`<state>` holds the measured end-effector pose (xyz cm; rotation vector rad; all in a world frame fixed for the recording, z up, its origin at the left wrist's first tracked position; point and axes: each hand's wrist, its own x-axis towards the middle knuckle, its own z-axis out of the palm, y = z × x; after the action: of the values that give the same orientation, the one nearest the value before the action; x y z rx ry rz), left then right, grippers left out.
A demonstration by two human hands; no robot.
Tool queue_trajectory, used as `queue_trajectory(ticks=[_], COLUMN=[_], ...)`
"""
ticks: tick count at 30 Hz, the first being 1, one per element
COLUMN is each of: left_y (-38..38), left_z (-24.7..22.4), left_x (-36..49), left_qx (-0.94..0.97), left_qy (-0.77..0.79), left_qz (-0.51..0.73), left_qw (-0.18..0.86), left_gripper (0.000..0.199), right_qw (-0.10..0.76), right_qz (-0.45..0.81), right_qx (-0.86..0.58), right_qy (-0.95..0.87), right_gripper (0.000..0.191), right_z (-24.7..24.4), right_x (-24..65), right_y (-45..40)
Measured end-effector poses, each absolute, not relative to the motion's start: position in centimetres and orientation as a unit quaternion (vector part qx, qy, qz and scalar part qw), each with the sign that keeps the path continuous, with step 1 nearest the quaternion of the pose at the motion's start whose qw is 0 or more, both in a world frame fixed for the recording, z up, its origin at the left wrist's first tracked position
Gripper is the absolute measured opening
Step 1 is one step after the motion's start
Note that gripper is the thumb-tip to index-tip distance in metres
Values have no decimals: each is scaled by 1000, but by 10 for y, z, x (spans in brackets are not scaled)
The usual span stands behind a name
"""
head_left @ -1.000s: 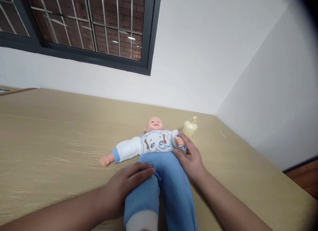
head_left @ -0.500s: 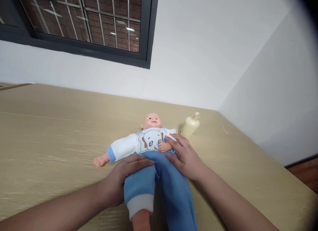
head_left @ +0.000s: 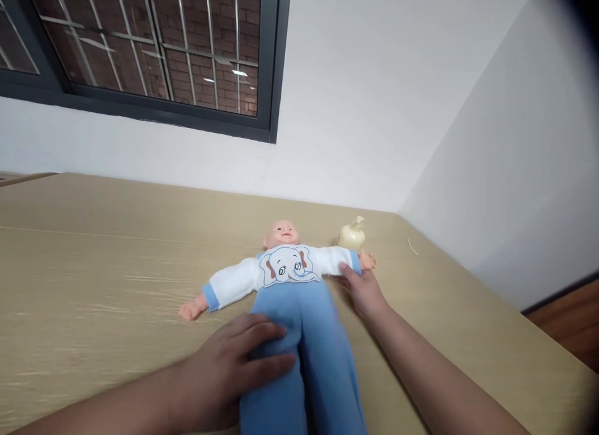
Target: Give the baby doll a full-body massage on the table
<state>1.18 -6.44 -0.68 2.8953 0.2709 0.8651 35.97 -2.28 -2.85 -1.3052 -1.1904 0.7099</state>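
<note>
A baby doll (head_left: 282, 235) lies on its back on the wooden table, both arms spread out. It wears a white top (head_left: 287, 264) with an elephant print and pale blue trousers (head_left: 322, 335). My left hand (head_left: 234, 360) grips the trouser leg on the left, its thumb and fingers over the cloth and its palm along the outer side. Near the blue cuff (head_left: 356, 261), my right hand (head_left: 367, 293) is closed on the doll's sleeve (head_left: 330, 260), thumb on top and the other fingers partly hidden beneath. The feet are out of view.
Just behind the doll's outstretched arm stands a cream pump bottle (head_left: 352, 235). A thin pale strand (head_left: 412, 246) lies on the table (head_left: 116, 260) to the right. White walls and a barred window (head_left: 163, 60) rise behind the table.
My right hand has moved from the doll's waist to its sleeve, and that arm now points outward instead of lying across the belly. The bent leg is now straight, with my left hand lower.
</note>
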Motion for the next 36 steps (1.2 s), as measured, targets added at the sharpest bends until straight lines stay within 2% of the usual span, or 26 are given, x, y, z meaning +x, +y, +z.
queue_trajectory(ticks=[3,5,10,12,14,16,17,20,22,26,29,31,34,36], left_y=[-69,-70,-67,-61,-52,-43,-39,-33,-32,-27,-18,-12,-7,-5], left_z=[-10,-9,-3,-1,1,4,5,7,4,-12,-25,-28,-22,-14], left_x=[12,11,0,-5,-7,-5,-3,4,7,3,-4,-8,-10,-9], left_qx=[960,962,950,933,907,878,867,863,872,877,844,827,786,725], left_qy=[92,98,121,153,212,290,323,367,368,407,495,517,508,482], left_qz=[264,256,275,297,308,294,279,226,202,160,120,142,258,352], left_qw=[1,-3,83,135,193,241,256,263,252,199,169,172,238,343], left_gripper=[67,73,81,73,53,34,31,36,37,54,78,86,87,85], right_qw=[570,554,516,524,557,595,604,575,529,481,512,538,557,565], right_qz=[456,514,574,590,573,507,458,310,270,322,402,468,525,538], right_qx=[-543,-537,-517,-494,-472,-478,-499,-583,-617,-622,-567,-510,-463,-453], right_qy=[-415,-374,-371,-366,-374,-400,-420,-483,-517,-527,-505,-482,-447,-432], right_gripper=[51,48,43,45,47,47,46,43,39,39,44,46,45,44], right_z=[-31,-30,-24,-22,-21,-20,-20,-20,-21,-25,-28,-29,-26,-23], right_x=[373,381,394,396,395,393,391,386,383,383,386,388,389,387], right_y=[-21,-23,-29,-30,-29,-28,-27,-28,-30,-29,-25,-24,-24,-26])
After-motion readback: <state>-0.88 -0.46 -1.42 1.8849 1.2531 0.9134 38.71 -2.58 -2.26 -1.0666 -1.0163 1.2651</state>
